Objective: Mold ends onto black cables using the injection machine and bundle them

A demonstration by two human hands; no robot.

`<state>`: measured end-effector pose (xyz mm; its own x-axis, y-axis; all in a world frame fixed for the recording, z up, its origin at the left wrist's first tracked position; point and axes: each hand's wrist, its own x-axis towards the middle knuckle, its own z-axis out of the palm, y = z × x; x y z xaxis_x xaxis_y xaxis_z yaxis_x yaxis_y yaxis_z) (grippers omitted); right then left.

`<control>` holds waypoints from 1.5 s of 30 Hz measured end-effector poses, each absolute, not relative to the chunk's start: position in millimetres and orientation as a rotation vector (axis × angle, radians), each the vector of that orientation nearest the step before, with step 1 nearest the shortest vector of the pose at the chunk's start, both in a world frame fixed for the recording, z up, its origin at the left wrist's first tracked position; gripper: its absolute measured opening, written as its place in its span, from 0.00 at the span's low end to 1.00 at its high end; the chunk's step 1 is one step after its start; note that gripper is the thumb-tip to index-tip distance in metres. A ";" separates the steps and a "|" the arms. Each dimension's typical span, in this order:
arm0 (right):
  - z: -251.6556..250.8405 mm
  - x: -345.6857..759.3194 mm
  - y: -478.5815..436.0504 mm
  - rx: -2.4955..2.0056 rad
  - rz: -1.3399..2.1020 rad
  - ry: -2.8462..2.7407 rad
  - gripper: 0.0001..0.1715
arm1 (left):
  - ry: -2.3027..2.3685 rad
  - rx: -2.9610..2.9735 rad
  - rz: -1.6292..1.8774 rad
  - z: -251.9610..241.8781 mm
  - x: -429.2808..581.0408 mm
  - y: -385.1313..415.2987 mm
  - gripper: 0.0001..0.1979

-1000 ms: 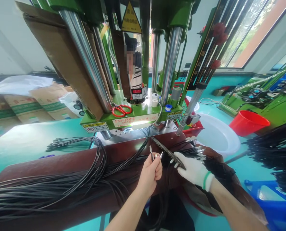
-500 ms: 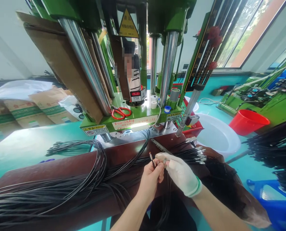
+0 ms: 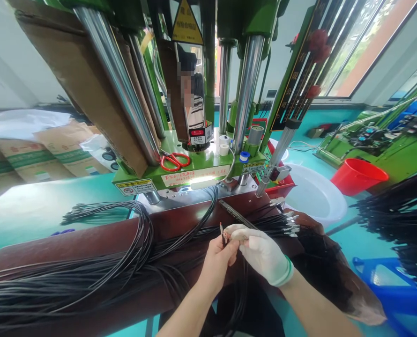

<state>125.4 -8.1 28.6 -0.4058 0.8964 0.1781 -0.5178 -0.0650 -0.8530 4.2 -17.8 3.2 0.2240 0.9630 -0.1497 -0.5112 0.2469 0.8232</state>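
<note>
Bare and closed, my left hand [image 3: 217, 262] grips a black cable [image 3: 224, 240], whose thin reddish-tipped end points up above the thumb. My right hand [image 3: 264, 255], in a white glove with a green cuff, is closed with its fingertips against those of my left. A small piece is pinched between the hands, mostly covered by the fingers. More black cables [image 3: 242, 295] hang below my hands. Just behind the glove lies a bundle of cables with silvery connectors [image 3: 292, 224] at their ends.
A green press [image 3: 194, 173] stands ahead, with red-handled scissors [image 3: 175, 161] on its ledge. Long black cables [image 3: 71, 281] cover the brown table's [image 3: 29, 252] left side. To the right are a white tub [image 3: 317, 196], a red bucket [image 3: 359, 177] and a blue stool [image 3: 387, 285].
My right fingers have closed further over the small silvery piece that showed between my hands. Both hands stay together in nearly the same place. The view has shifted slightly.
</note>
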 end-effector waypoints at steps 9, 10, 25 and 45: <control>29.0 129.2 -5.6 -0.445 1.776 -1.127 0.15 | 0.650 0.630 1.084 10.8 3.4 -18.8 0.13; 30.2 129.7 -6.2 -0.446 1.780 -1.130 0.16 | 0.653 0.624 1.087 11.9 3.6 -19.0 0.12; 27.7 127.0 -8.7 -0.445 1.800 -1.087 0.15 | 0.690 0.683 1.090 7.1 1.6 -18.3 0.14; 25.7 127.0 -6.6 -0.998 1.375 -1.194 0.12 | 0.719 0.484 1.223 4.8 3.4 -18.5 0.11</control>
